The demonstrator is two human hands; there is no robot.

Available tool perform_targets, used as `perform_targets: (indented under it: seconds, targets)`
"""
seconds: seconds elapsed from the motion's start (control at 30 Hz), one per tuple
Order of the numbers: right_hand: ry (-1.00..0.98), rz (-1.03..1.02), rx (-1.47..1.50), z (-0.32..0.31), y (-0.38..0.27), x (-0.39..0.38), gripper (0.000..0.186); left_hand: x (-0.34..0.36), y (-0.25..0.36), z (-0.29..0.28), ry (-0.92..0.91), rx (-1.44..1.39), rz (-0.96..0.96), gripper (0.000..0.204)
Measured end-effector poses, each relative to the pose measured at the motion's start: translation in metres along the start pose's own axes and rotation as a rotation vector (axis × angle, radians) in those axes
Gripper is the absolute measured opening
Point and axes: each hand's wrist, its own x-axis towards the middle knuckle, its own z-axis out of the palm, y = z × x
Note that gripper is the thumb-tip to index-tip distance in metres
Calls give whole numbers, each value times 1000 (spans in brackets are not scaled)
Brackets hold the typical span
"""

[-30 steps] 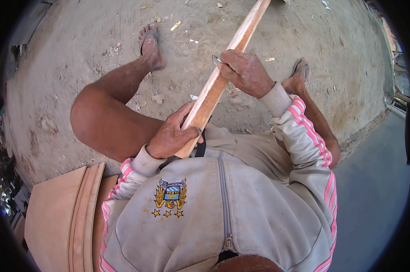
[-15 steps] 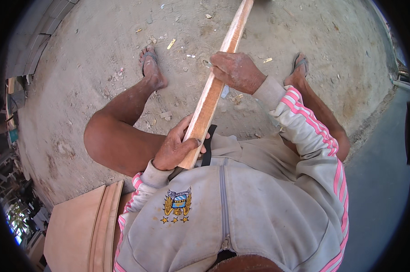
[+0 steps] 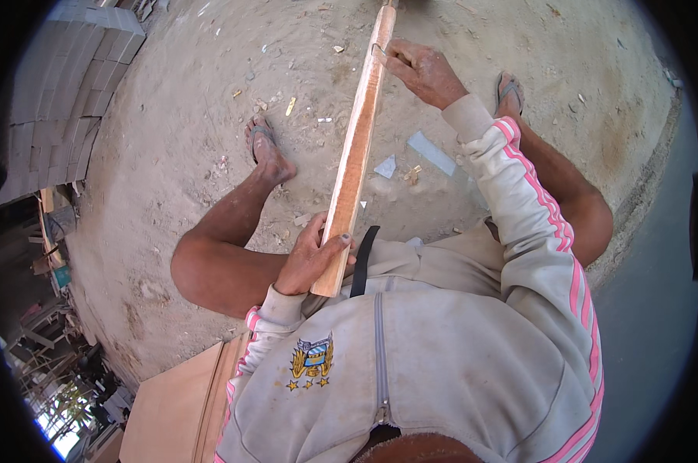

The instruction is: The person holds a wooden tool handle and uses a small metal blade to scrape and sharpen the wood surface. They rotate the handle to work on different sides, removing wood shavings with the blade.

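Since the earlier frame, the right hand (image 3: 427, 73) moves up the wooden bar (image 3: 354, 158), farther from the left hand (image 3: 303, 265), and the bar sits more upright in my view. Long axis: from the near end by the jacket (image 3: 449, 347), away from the body, leaning slightly right toward the top edge. I see the left hand nearest the near end, grasping it, thumb over the top; a short stub sticks out bodyward. Right hand is near the far end, at the bar's right side, fingers pinching a thin piece (image 3: 377, 49) against the wood; too small to tell what. So the bar lies between the legs, spanning from left hand to right, most of its length bare between them.
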Motion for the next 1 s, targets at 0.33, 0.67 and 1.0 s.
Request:
perform_targets:
  seconds: [0.33, 0.67, 1.0]
  targets:
    - [-18, 85, 966, -41, -20, -7, 12, 75, 12, 10, 122, 376, 245, 43]
    - [-18, 287, 1366, -28, 23, -19, 25, 219, 67, -4, -67, -82, 49, 36]
    - [73, 395, 1269, -65, 6, -33, 40, 229, 115, -3, -62, 64, 227, 37]
